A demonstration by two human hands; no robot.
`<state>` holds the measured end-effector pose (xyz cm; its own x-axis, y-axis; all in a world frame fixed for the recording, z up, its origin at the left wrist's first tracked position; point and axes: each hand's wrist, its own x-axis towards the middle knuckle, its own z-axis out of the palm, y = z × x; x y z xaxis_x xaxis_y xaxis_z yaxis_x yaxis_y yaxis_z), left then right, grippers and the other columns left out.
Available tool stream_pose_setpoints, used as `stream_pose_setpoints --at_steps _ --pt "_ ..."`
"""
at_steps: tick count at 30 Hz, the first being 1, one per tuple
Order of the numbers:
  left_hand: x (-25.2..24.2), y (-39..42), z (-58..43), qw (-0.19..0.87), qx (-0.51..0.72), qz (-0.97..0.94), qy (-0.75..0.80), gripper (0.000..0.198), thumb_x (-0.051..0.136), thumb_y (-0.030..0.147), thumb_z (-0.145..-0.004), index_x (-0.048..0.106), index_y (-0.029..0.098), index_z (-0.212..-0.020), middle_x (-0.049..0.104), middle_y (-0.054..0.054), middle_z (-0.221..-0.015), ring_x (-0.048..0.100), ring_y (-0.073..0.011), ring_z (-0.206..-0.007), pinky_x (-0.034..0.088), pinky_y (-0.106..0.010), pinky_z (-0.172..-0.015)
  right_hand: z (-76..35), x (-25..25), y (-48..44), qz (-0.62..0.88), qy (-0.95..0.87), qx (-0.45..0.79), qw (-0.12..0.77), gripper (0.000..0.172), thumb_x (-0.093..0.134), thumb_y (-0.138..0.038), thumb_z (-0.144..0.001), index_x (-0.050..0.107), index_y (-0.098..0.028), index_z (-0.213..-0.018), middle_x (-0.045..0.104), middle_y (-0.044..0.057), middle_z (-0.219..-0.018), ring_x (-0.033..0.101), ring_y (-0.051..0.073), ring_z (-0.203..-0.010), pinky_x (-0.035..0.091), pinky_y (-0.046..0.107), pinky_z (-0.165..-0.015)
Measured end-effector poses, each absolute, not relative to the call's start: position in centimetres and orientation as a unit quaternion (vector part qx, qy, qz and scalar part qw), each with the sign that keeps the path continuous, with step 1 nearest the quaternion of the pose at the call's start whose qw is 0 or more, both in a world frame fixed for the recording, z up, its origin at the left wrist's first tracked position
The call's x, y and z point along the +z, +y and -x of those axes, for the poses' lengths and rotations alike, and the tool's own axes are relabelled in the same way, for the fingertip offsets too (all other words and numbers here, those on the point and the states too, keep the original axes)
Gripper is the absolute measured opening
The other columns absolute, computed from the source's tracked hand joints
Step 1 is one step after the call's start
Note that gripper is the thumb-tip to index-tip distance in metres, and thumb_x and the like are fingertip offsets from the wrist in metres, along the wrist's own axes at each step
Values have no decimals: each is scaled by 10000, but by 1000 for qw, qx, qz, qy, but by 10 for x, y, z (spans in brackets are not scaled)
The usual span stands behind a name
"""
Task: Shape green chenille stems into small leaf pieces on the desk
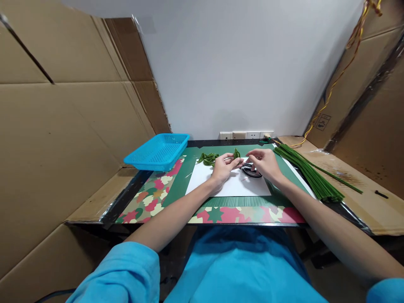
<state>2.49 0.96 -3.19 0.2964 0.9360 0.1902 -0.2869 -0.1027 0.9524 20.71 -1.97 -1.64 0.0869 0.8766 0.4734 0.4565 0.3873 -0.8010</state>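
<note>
Over a white sheet point(221, 187) on a green mat, my left hand point(223, 167) pinches a small green folded pipe-cleaner piece point(236, 153) between thumb and fingertips. My right hand point(264, 163) is close beside it, fingers curled toward the same piece; what it grips is too small to make out. Black-handled scissors point(251, 171) lie on the sheet just under my right hand. A small heap of finished green folded pieces point(208, 158) rests on the mat to the left of my hands.
A blue mesh basket point(159, 151) stands at the table's back left corner. A bundle of long green pipe cleaners point(307, 172) lies along the right side. Cardboard walls close in left and right; wall sockets point(246, 135) sit behind the table. The table's front edge bears a camouflage pattern point(217, 213).
</note>
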Motion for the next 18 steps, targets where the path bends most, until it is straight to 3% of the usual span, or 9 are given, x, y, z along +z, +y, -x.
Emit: stream_pose_setpoints --at_steps 8,18 --pt "-26 0 -27 629 491 -544 259 448 943 389 -718 690 115 -966 807 -120 -945 783 -246 -959 545 -479 -1077 -209 -18 -31 499 -686 43 527 245 584 -276 -868 766 -195 -1011 768 71 -814 624 189 -587 493 316 -671" --pt "-27 -2 -29 621 482 -565 252 421 937 419 -710 757 118 -943 790 -91 -929 756 -218 -927 568 -456 -1047 -207 -23 -24 469 -728 14 499 226 572 -313 -938 762 -204 -995 772 61 -855 599 163 -569 464 289 -629"
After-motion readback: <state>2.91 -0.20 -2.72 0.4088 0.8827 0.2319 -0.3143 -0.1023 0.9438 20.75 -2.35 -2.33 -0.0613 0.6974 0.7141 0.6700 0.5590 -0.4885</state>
